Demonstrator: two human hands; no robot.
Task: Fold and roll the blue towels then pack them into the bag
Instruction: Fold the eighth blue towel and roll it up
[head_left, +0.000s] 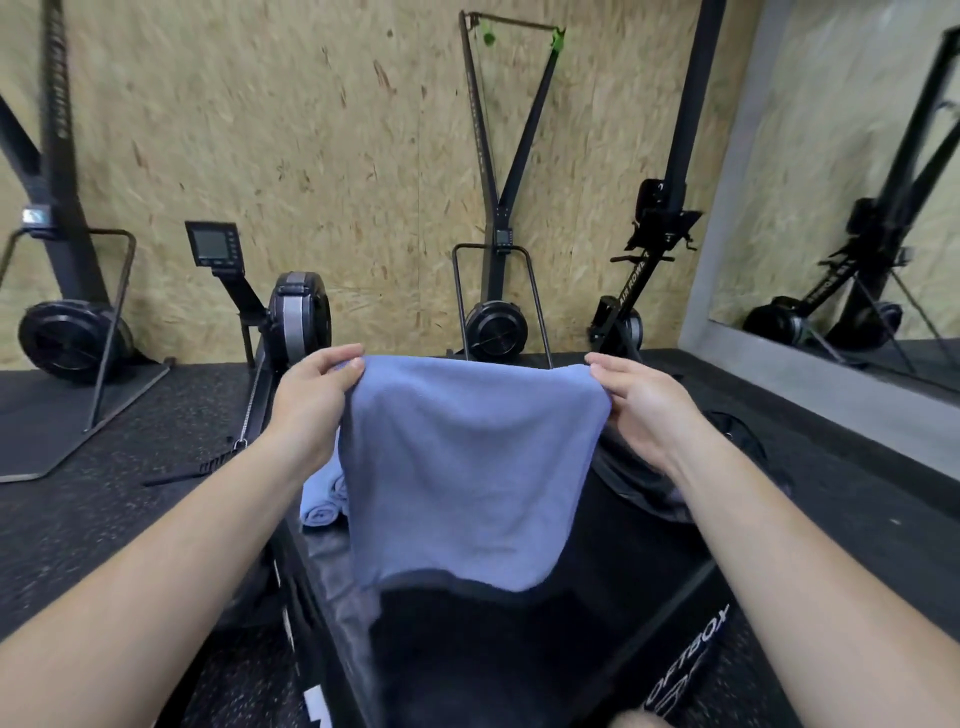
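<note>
Closest to us is the black box, which we're using as a table. The towel hangs over it, spread flat and facing us. Its bottom edge is low over the box top, though we can't tell if it's actually touching.

Both hands are up at the towel's top edge. Our left hand pinches the left corner between thumb and curled fingers, and our right hand does the same on the right corner. Neither hand holds anything else.

Just behind the towel on the left, a few rolls sit on the box, so some towels look done already. On the right, a dark bag peeks out, mostly hidden by the towel and our arm.

We'd say we're right at the start of the fold on this one. The next move is probably to lay it flat on the box, or bring the corners together, keeping the edges lined up so it rolls tight.

Further back there's a rower against the chipboard wall.
</note>
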